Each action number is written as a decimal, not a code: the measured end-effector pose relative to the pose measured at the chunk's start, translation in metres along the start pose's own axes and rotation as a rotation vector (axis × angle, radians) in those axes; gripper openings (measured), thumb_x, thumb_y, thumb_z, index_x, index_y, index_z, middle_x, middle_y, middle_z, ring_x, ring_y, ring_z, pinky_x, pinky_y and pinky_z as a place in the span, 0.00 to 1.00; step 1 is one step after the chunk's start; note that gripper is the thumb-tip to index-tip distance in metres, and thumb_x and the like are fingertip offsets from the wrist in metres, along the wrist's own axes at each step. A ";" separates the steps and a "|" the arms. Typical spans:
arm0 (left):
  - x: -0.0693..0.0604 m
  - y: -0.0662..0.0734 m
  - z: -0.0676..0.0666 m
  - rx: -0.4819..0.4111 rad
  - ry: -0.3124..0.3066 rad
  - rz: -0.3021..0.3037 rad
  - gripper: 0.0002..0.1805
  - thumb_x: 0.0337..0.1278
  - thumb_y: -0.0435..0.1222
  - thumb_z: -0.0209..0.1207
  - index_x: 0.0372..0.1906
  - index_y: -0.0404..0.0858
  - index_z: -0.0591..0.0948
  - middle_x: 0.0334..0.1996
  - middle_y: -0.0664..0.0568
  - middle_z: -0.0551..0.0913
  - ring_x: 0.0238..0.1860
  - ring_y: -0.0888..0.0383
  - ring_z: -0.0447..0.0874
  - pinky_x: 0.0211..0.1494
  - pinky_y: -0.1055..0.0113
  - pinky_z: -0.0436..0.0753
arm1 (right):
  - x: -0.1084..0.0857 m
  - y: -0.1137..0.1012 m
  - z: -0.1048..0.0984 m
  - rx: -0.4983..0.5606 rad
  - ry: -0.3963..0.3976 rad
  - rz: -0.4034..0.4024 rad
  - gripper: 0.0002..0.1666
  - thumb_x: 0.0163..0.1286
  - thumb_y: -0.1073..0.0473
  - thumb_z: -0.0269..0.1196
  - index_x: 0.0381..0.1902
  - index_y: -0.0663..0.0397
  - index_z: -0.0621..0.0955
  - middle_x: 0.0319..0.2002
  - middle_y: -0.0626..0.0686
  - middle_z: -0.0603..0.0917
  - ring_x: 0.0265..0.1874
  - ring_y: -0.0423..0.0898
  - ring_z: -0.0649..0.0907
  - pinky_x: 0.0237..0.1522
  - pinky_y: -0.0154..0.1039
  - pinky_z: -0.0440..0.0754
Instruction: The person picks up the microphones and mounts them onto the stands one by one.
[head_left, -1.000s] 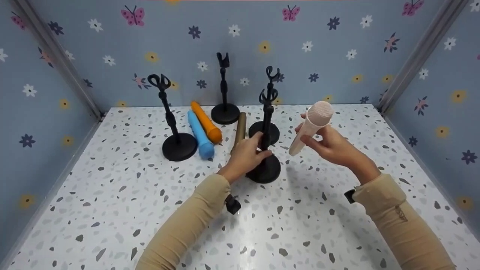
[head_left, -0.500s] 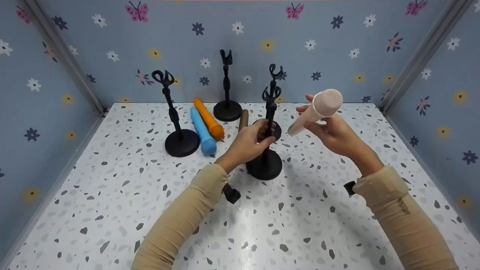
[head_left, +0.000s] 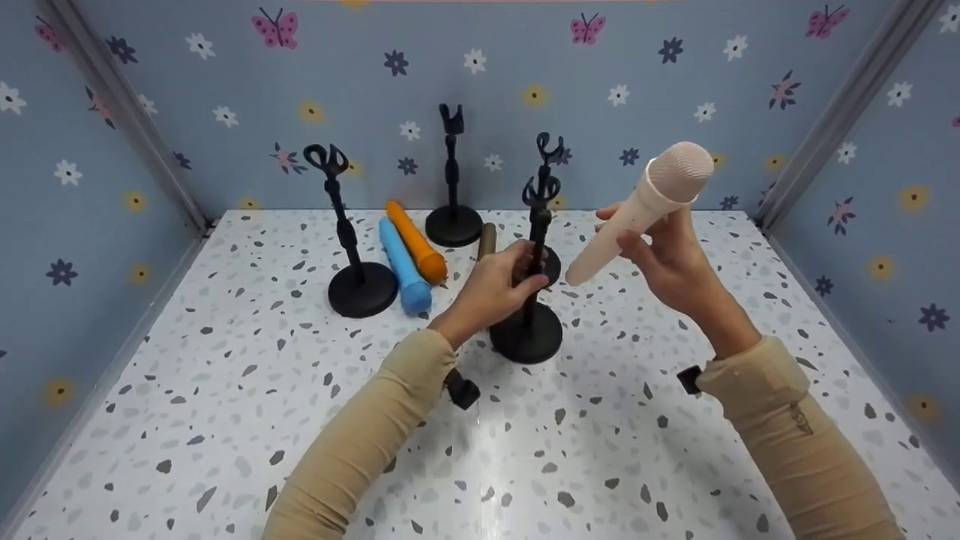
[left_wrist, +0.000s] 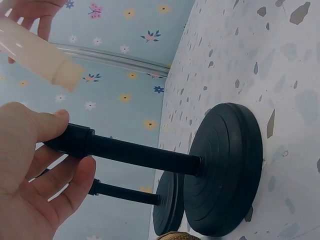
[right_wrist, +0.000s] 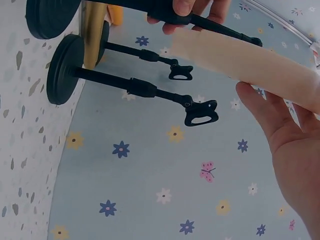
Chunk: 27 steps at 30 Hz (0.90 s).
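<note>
My left hand [head_left: 491, 292] grips the post of the nearest black microphone stand [head_left: 529, 337], whose round base rests on the table. In the left wrist view the thumb and fingers curl round the thicker collar of that post. My right hand [head_left: 671, 262] holds a pale pink microphone [head_left: 637, 214] in the air, right of the stand, its mesh head up and tail slanting down left. The tail is apart from the stand's clip [head_left: 541, 191] in the head view. In the right wrist view the thumb and fingers [right_wrist: 280, 115] pinch the pale microphone body [right_wrist: 240, 60].
Another stand [head_left: 550, 150] is directly behind the gripped one. Two more stands rise at the back [head_left: 454, 225] and left [head_left: 360, 289]. Between them lie a blue microphone [head_left: 405, 266] and an orange microphone [head_left: 416, 244]. A brown-gold microphone [head_left: 487, 240] is partly hidden by my left hand.
My right hand has lifted the pale pink microphone higher, tilting its head up and to the right. My left hand has slid slightly up the stand's post and still grips it.
</note>
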<state>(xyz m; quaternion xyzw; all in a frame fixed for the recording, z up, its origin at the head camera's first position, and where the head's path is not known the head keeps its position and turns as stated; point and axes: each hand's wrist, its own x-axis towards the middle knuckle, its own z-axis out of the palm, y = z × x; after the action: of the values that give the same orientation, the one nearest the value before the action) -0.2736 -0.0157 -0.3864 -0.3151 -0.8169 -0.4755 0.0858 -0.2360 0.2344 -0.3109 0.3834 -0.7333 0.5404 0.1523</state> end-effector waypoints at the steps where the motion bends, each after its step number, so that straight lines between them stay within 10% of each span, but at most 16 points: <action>1: 0.000 0.000 0.000 -0.003 -0.005 -0.005 0.16 0.67 0.35 0.65 0.55 0.35 0.78 0.45 0.48 0.87 0.43 0.59 0.86 0.50 0.69 0.83 | 0.002 -0.001 0.001 0.052 0.020 -0.019 0.31 0.79 0.63 0.56 0.71 0.56 0.56 0.58 0.64 0.78 0.58 0.57 0.81 0.59 0.48 0.81; 6: 0.000 0.001 -0.001 -0.029 -0.035 -0.039 0.16 0.68 0.34 0.64 0.57 0.35 0.78 0.47 0.45 0.86 0.44 0.59 0.86 0.50 0.69 0.83 | 0.010 -0.008 0.008 0.223 0.090 -0.088 0.33 0.79 0.59 0.55 0.74 0.55 0.55 0.56 0.70 0.76 0.55 0.62 0.83 0.50 0.51 0.85; 15: 0.003 0.007 -0.002 -0.152 -0.032 -0.029 0.22 0.70 0.32 0.61 0.65 0.34 0.72 0.51 0.46 0.84 0.47 0.59 0.85 0.53 0.68 0.83 | 0.026 -0.023 0.012 0.224 0.114 -0.098 0.38 0.79 0.54 0.57 0.76 0.57 0.52 0.56 0.70 0.76 0.53 0.63 0.84 0.45 0.49 0.87; 27: 0.013 0.017 0.000 -0.338 -0.021 -0.055 0.25 0.76 0.32 0.53 0.72 0.31 0.65 0.59 0.45 0.82 0.60 0.56 0.80 0.63 0.66 0.77 | 0.052 -0.042 0.030 0.271 0.173 -0.195 0.37 0.72 0.73 0.55 0.72 0.65 0.51 0.55 0.69 0.76 0.54 0.65 0.83 0.53 0.56 0.83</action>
<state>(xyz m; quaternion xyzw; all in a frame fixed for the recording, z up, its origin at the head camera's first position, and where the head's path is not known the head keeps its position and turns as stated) -0.2737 -0.0044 -0.3679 -0.3075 -0.7343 -0.6052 0.0100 -0.2336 0.1816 -0.2604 0.4216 -0.5974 0.6479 0.2135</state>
